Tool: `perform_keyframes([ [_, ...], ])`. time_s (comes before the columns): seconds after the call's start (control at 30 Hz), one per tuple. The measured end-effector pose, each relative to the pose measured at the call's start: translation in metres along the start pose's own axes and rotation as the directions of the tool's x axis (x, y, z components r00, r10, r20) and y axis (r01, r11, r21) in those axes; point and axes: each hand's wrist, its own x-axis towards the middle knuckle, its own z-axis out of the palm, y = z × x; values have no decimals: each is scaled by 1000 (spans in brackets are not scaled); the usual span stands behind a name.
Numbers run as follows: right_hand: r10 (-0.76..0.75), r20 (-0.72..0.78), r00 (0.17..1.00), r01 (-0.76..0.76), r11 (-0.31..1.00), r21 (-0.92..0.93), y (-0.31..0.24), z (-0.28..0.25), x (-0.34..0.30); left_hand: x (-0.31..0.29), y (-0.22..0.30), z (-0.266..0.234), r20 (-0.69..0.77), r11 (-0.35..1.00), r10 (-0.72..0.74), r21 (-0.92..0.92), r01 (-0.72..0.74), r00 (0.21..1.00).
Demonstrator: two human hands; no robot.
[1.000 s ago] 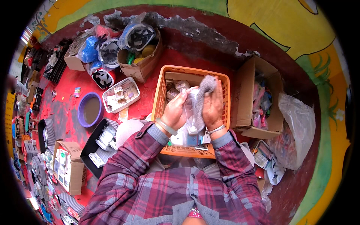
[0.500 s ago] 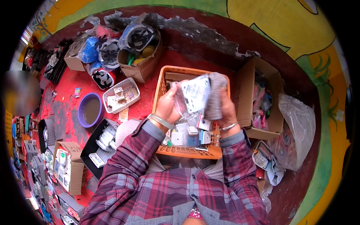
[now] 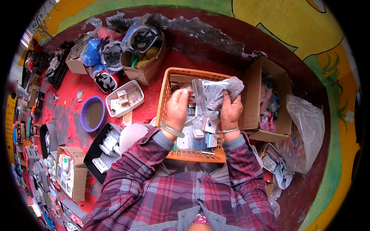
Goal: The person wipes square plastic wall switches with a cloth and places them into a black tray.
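Over an orange plastic basket (image 3: 192,155), my right hand (image 3: 231,112) grips a fuzzy grey cloth (image 3: 233,87), thumb on top. A clear plastic bag (image 3: 199,96) with dark-and-white contents lies against the cloth's left side; whether the right hand also holds it is hidden. My left hand (image 3: 177,111) is beside the bag's left edge, thumb and fingers drawn together. What they pinch, if anything, does not show. Below the hands, the basket holds small white boxes (image 3: 182,142), a blue box (image 3: 198,143) and clear packets.
Left of the basket are a white basket (image 3: 140,89), a purple basin (image 3: 83,122) with murky liquid and a black bin (image 3: 90,154) of packets. Cardboard boxes stand behind (image 3: 148,73) and at right (image 3: 252,96), near a large clear plastic bag (image 3: 306,134).
The grey cloth has swung from upright to lying slanted towards the right, and the clear bag has turned with it. My left hand has drawn its fingers together; my right hand has shifted slightly lower.
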Motion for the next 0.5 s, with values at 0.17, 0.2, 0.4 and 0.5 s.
perform_keyframes([
  [0.17, -556, 265, 788, 616, 701, -359, -25, 12, -15, -6, 19, 19, 381, 733, -280, -508, 453, 881],
  [0.2, -592, 392, 704, 710, 568, -417, -32, 12, -19, -3, 24, 14, 496, 617, -244, -584, 528, 834],
  [0.4, -615, 533, 581, 784, 599, -164, -49, 18, -31, 4, 41, 0, 500, 572, -125, -669, 474, 857],
  [0.5, -523, 449, 725, 594, 804, -22, -45, 8, -22, 6, 42, 4, 443, 624, -168, -644, 443, 881],
])
